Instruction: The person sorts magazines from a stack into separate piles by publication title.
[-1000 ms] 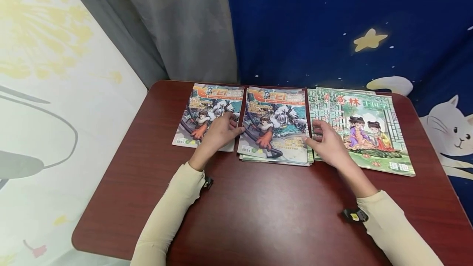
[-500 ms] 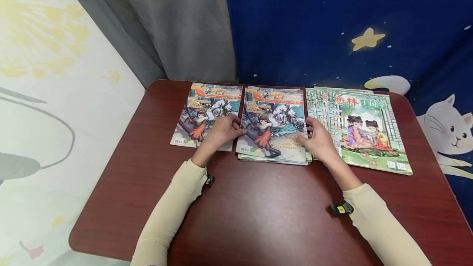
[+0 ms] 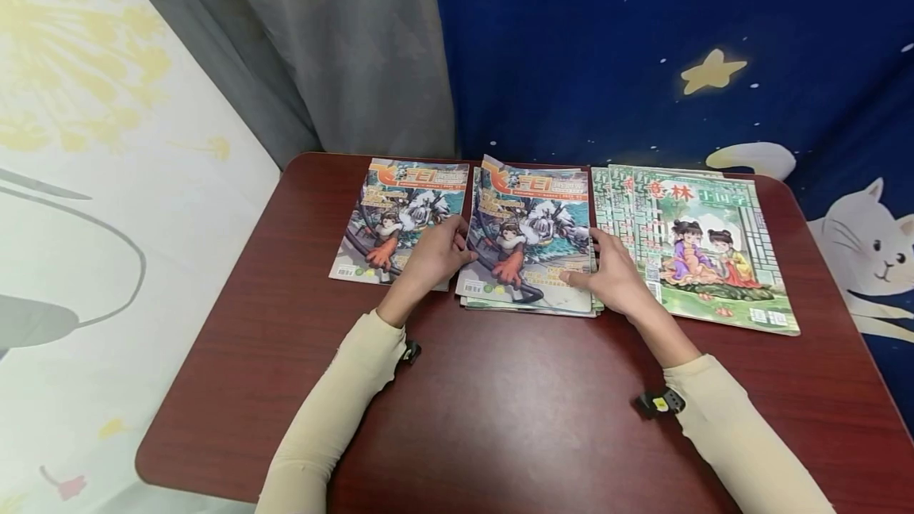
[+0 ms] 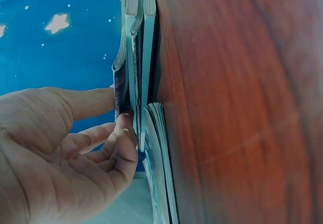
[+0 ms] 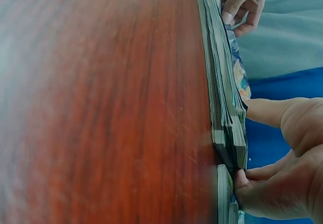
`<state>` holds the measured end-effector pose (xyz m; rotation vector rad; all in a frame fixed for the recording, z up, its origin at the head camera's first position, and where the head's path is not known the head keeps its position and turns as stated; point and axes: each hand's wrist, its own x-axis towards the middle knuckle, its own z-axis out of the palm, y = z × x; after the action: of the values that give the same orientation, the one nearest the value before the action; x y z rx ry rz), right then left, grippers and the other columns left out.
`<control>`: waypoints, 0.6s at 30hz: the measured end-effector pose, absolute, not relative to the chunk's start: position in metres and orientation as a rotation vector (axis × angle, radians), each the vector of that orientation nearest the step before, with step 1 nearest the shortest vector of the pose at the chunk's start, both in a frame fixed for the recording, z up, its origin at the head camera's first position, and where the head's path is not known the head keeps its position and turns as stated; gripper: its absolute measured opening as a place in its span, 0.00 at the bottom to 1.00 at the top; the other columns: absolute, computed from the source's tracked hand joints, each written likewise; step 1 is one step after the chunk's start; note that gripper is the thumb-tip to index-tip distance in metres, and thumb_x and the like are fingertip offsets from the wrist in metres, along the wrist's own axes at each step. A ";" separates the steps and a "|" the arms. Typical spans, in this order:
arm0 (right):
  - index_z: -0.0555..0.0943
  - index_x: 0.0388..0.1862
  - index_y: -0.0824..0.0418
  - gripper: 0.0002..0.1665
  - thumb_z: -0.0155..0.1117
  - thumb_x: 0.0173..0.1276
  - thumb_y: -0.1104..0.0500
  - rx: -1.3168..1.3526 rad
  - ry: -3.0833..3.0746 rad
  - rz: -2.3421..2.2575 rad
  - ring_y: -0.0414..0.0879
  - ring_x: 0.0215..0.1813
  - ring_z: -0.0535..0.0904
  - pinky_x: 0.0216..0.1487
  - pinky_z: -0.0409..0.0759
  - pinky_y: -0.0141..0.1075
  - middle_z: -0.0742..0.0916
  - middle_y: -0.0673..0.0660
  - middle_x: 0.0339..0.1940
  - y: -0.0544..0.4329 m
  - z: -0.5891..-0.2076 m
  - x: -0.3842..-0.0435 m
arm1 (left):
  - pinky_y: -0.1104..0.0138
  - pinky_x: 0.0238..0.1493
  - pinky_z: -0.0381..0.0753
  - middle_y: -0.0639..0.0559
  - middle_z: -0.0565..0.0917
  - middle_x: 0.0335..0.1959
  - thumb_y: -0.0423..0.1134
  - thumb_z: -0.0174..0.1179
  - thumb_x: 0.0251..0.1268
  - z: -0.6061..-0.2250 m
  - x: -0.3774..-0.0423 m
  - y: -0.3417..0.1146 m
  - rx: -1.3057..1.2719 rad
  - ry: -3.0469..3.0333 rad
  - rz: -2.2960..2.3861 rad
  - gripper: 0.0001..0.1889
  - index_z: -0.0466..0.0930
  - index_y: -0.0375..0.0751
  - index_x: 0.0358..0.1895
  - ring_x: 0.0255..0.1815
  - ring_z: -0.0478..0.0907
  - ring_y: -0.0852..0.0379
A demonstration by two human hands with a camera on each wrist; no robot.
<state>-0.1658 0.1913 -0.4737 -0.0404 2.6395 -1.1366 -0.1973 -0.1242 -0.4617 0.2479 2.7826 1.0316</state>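
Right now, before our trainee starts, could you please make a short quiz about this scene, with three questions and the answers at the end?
1. True or false: the green magazines overlap one another and lie to the right of the middle pile.

2. Multiple choice: what do the left hand and the right hand grip from opposite sides?
A) the green magazines
B) the middle pile
C) the curtain

3. Fill in the gap: the left magazine and the top of the middle pile show the ____ cover picture.

Key: 1. True; 2. B; 3. same.
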 end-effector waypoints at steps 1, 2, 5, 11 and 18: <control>0.47 0.88 0.65 0.65 0.77 0.67 0.47 -0.040 2.635 -1.144 0.72 0.82 0.59 0.78 0.62 0.68 0.60 0.75 0.83 0.191 -0.474 -0.166 | 0.62 0.39 0.78 0.47 0.86 0.37 0.37 0.72 0.69 -0.462 -0.197 -0.124 0.250 2.788 1.042 0.18 0.78 0.41 0.57 0.35 0.81 0.52; 0.46 0.88 0.65 0.65 0.77 0.67 0.47 -0.038 2.631 -1.150 0.72 0.82 0.59 0.78 0.62 0.68 0.60 0.75 0.83 0.191 -0.474 -0.165 | 0.62 0.38 0.78 0.47 0.86 0.36 0.37 0.72 0.69 -0.462 -0.196 -0.124 0.251 2.791 1.055 0.18 0.78 0.41 0.57 0.34 0.81 0.52; 0.45 0.88 0.64 0.66 0.77 0.67 0.47 -0.035 2.619 -1.164 0.72 0.82 0.59 0.78 0.62 0.68 0.60 0.75 0.83 0.191 -0.474 -0.165 | 0.61 0.38 0.79 0.48 0.88 0.34 0.36 0.72 0.68 -0.461 -0.195 -0.124 0.258 2.801 1.076 0.18 0.78 0.43 0.57 0.32 0.83 0.52; 0.46 0.88 0.64 0.66 0.77 0.67 0.48 -0.035 2.606 -1.196 0.72 0.81 0.60 0.77 0.63 0.68 0.61 0.74 0.83 0.191 -0.474 -0.164 | 0.59 0.39 0.83 0.49 0.91 0.35 0.36 0.70 0.70 -0.459 -0.194 -0.124 0.229 2.771 1.092 0.20 0.77 0.46 0.61 0.33 0.87 0.54; 0.43 0.89 0.63 0.66 0.77 0.67 0.52 -0.007 2.560 -1.292 0.73 0.80 0.62 0.77 0.66 0.66 0.61 0.73 0.84 0.191 -0.474 -0.164 | 0.62 0.33 0.74 0.48 0.86 0.26 0.33 0.62 0.74 -0.457 -0.194 -0.125 0.314 2.744 1.166 0.19 0.74 0.49 0.64 0.24 0.77 0.56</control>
<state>-0.1642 0.1915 -0.4742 -0.0074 2.5595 -1.2920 -0.1937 -0.1248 -0.4572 0.3136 2.7435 1.1661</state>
